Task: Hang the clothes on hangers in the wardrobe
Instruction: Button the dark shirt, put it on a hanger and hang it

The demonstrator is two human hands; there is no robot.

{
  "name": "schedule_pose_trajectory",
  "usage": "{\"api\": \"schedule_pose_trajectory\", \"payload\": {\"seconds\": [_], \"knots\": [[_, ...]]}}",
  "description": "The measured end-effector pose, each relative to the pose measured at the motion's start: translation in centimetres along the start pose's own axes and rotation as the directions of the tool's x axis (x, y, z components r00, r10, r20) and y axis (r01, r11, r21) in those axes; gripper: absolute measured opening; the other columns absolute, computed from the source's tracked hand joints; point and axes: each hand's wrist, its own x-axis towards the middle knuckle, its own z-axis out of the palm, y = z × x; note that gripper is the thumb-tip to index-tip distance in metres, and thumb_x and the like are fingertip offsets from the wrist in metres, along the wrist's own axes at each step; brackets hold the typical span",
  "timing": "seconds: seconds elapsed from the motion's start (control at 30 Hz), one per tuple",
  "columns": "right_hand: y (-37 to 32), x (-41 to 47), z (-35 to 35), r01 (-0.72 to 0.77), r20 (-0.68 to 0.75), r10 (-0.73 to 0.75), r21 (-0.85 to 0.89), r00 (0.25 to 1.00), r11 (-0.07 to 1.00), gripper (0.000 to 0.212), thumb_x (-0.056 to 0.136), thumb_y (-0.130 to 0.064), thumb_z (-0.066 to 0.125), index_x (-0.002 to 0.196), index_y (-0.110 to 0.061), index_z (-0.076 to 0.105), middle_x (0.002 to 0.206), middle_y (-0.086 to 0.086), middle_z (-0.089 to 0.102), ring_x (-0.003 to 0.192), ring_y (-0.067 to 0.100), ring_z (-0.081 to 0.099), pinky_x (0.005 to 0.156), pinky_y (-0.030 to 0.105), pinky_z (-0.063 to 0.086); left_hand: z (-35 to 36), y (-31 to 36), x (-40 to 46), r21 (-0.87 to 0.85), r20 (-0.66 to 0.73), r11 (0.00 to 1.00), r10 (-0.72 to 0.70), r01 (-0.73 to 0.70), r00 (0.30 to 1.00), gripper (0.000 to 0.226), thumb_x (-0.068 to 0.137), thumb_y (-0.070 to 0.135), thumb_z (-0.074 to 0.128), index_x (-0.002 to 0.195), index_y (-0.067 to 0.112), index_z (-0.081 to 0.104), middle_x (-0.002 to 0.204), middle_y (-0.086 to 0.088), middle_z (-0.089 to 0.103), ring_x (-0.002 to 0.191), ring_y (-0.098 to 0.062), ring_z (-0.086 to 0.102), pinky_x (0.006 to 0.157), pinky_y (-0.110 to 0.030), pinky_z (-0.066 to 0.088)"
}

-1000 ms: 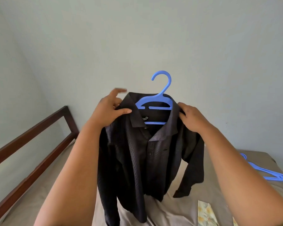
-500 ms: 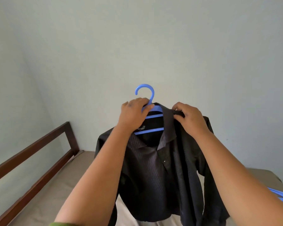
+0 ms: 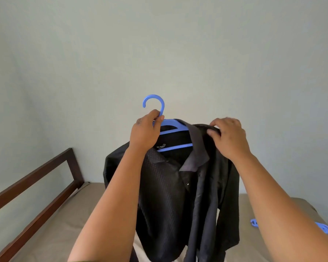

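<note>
A black button-up shirt (image 3: 170,195) hangs on a blue plastic hanger (image 3: 175,129) held up in front of the pale wall. My left hand (image 3: 145,132) grips the hanger at the base of its hook, fingers curled round it. My right hand (image 3: 228,137) holds the shirt's right shoulder, fingers curled over the fabric near the collar. The hanger's arms are hidden inside the shirt. No wardrobe is in view.
A bed with a tan sheet (image 3: 61,231) lies below, with a dark wooden rail (image 3: 36,178) along its left side. More blue hangers (image 3: 322,226) lie on the bed at the right, partly behind my right forearm.
My left hand moved from the shirt's left shoulder to the hanger's hook base. The hook now points left. My right hand slid outward along the right shoulder.
</note>
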Motion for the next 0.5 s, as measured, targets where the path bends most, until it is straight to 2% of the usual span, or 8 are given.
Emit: {"api": "schedule_pose_trajectory", "payload": {"seconds": [0.07, 0.1, 0.13, 0.17, 0.23, 0.3, 0.4, 0.5], "knots": [[-0.4, -0.2, -0.6, -0.034, 0.278, 0.122, -0.301, 0.953, 0.953, 0.078, 0.088, -0.046, 0.062, 0.149, -0.029, 0.017, 0.157, 0.011, 0.017, 0.146, 0.037, 0.004, 0.114, 0.059, 0.011, -0.1, -0.4, 0.3, -0.008, 0.029, 0.999, 0.052, -0.052, 0.998, 0.023, 0.103, 0.035, 0.040, 0.106, 0.017, 0.054, 0.095, 0.000, 0.062, 0.087, -0.023, 0.057, 0.078, -0.038, 0.048], [-0.8, -0.3, -0.8, -0.020, 0.344, 0.125, -0.294, 0.931, 0.956, 0.100, 0.082, -0.050, 0.068, 0.152, -0.033, -0.001, 0.160, 0.011, -0.001, 0.147, 0.037, -0.006, 0.115, 0.060, 0.004, -0.1, -0.5, 0.4, 0.009, 0.068, 0.994, 0.107, -0.108, 0.992, 0.021, 0.103, 0.035, 0.040, 0.103, 0.018, 0.053, 0.093, 0.003, 0.058, 0.085, -0.022, 0.055, 0.078, -0.040, 0.049], [-1.1, -0.5, -0.7, 0.024, 0.368, 0.046, -0.185, 0.929, 0.982, 0.111, 0.076, -0.054, 0.072, 0.151, -0.036, -0.009, 0.160, 0.007, -0.005, 0.147, 0.034, -0.005, 0.117, 0.058, 0.005, 0.0, -0.3, 0.3, 0.025, 0.115, 0.986, 0.162, -0.166, 0.980, 0.020, 0.103, 0.034, 0.040, 0.102, 0.018, 0.053, 0.095, 0.005, 0.054, 0.084, -0.021, 0.053, 0.079, -0.040, 0.049], [-1.6, -0.6, -0.5, 0.085, 0.376, -0.067, -0.032, 0.924, 0.996, 0.111, 0.073, -0.057, 0.073, 0.150, -0.039, -0.005, 0.160, 0.005, 0.003, 0.147, 0.030, 0.005, 0.117, 0.054, 0.013, 0.1, 0.1, 0.1, 0.034, 0.156, 0.978, 0.198, -0.205, 0.968, 0.021, 0.103, 0.033, 0.041, 0.104, 0.017, 0.054, 0.100, 0.006, 0.053, 0.085, -0.020, 0.053, 0.080, -0.040, 0.049], [-2.4, -1.0, 0.1, 0.090, 0.394, -0.192, 0.261, 0.899, 0.961, 0.076, 0.081, -0.054, 0.067, 0.143, -0.036, 0.026, 0.143, 0.002, 0.041, 0.131, 0.025, 0.040, 0.104, 0.042, 0.039, 0.6, 0.7, -0.2, 0.017, 0.174, 0.967, 0.248, -0.255, 0.953, 0.022, 0.103, 0.031, 0.042, 0.109, 0.015, 0.055, 0.109, 0.005, 0.053, 0.088, -0.019, 0.054, 0.081, -0.041, 0.049], [-2.6, -1.6, 0.7, 0.063, 0.352, -0.183, 0.326, 0.918, 0.943, 0.030, 0.093, -0.049, 0.053, 0.112, -0.027, 0.048, 0.102, -0.004, 0.060, 0.097, 0.022, 0.058, 0.076, 0.029, 0.045, 0.9, 1.1, -0.4, 0.004, 0.121, 0.956, 0.291, -0.294, 0.949, 0.021, 0.102, 0.030, 0.044, 0.109, 0.015, 0.057, 0.107, 0.007, 0.054, 0.086, -0.019, 0.055, 0.078, -0.045, 0.050], [-1.8, -2.8, 0.8, 0.143, 0.171, -0.186, 0.235, 0.968, 0.961, 0.023, 0.098, -0.047, 0.044, 0.092, -0.025, 0.042, 0.075, -0.011, 0.049, 0.072, 0.017, 0.052, 0.056, 0.021, 0.033, 0.5, 1.1, -0.9, -0.146, 0.071, 0.948, 0.294, -0.282, 0.953, 0.022, 0.099, 0.037, 0.050, 0.113, 0.022, 0.057, 0.109, 0.014, 0.056, 0.096, -0.013, 0.058, 0.084, -0.044, 0.051], [-0.7, -4.1, -0.3, 0.142, 0.062, -0.152, 0.136, 0.986, 0.980, 0.022, 0.098, -0.048, 0.042, 0.091, -0.027, 0.039, 0.072, -0.012, 0.047, 0.068, 0.015, 0.046, 0.053, 0.016, 0.027, -0.2, 0.7, -2.4, -0.234, 0.131, 0.948, 0.252, -0.217, 0.959, 0.065, 0.080, 0.062, 0.064, 0.134, 0.037, 0.040, 0.133, 0.022, 0.048, 0.120, -0.010, 0.050, 0.099, -0.037, 0.043]]}}
